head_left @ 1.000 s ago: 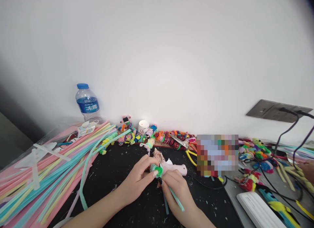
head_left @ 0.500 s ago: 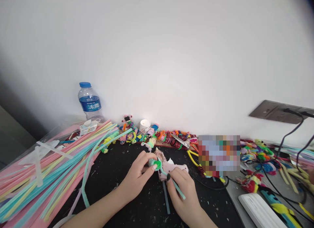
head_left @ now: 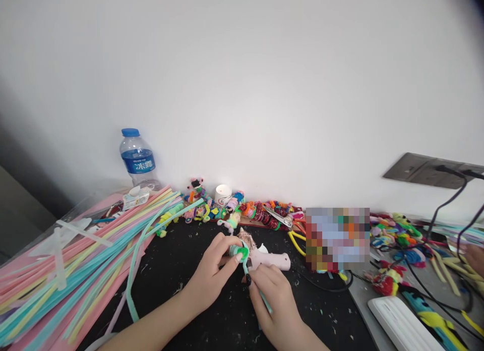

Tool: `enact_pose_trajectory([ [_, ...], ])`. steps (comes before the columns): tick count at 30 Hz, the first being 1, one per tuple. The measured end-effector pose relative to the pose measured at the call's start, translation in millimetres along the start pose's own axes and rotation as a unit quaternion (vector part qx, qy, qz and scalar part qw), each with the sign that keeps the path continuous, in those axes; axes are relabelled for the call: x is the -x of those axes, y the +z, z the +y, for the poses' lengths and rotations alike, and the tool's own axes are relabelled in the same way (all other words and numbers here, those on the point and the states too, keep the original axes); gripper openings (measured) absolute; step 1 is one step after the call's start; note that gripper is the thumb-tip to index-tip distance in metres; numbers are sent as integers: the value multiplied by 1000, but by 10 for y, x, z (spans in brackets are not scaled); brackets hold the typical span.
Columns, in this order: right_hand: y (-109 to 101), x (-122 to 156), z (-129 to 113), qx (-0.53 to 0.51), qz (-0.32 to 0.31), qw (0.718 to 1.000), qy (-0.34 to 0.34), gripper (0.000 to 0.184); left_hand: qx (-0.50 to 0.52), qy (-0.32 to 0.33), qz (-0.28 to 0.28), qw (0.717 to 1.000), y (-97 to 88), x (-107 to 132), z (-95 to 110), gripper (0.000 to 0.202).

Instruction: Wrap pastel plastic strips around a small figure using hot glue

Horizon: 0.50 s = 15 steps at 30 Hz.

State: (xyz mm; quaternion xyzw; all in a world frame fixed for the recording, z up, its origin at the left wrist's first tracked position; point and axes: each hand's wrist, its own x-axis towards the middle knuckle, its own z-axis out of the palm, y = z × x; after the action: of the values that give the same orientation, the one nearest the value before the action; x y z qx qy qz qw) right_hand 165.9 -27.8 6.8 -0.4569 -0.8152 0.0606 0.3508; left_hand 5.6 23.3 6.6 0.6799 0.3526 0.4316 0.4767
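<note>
The left hand (head_left: 214, 271) pinches a small round coil of bright green and pale teal fuzzy stem (head_left: 244, 253) between thumb and fingers, just left of the pale pink plastic glue gun (head_left: 273, 261) lying on the black-topped bench (head_left: 212, 323). The right hand (head_left: 275, 290), nearer the viewer than the glue gun, grips a pale teal fuzzy strand (head_left: 245, 267) that runs up to the coil; its lower length is partly covered by that hand's fingers. How the strand joins the coil is too small to make out. The glue gun's crusted brown nozzle end (head_left: 246, 237) lies beyond the coil, and part of its body is hidden behind the hands.

Beyond the glue gun, a row of multicoloured fuzzy figures (head_left: 202, 210) (too tangled to count) runs along the wall, with a short white paper cup (head_left: 223, 195) among them. Silver-bladed scissors (head_left: 279, 217) lie beyond and right of the glue gun, beside a pixelated patch (head_left: 338, 240) that conceals whatever lies there. Well left of the glue gun spreads a sheaf of pastel fuzzy stems (head_left: 94, 260), cut off by the picture's edge. Far right of it, another person's hand (head_left: 475, 260) is mostly out of view; I cannot tell what it holds. Nearer than that hand, a long white plastic block (head_left: 403, 322) is cropped below.
</note>
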Motion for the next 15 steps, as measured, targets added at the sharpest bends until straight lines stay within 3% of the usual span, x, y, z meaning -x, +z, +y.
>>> enact_pose_trajectory([
  [15, -28, -11, 40, 11, 4, 1000, -14, 22, -16, 3, 10, 1000, -3, -4, -2, 14],
])
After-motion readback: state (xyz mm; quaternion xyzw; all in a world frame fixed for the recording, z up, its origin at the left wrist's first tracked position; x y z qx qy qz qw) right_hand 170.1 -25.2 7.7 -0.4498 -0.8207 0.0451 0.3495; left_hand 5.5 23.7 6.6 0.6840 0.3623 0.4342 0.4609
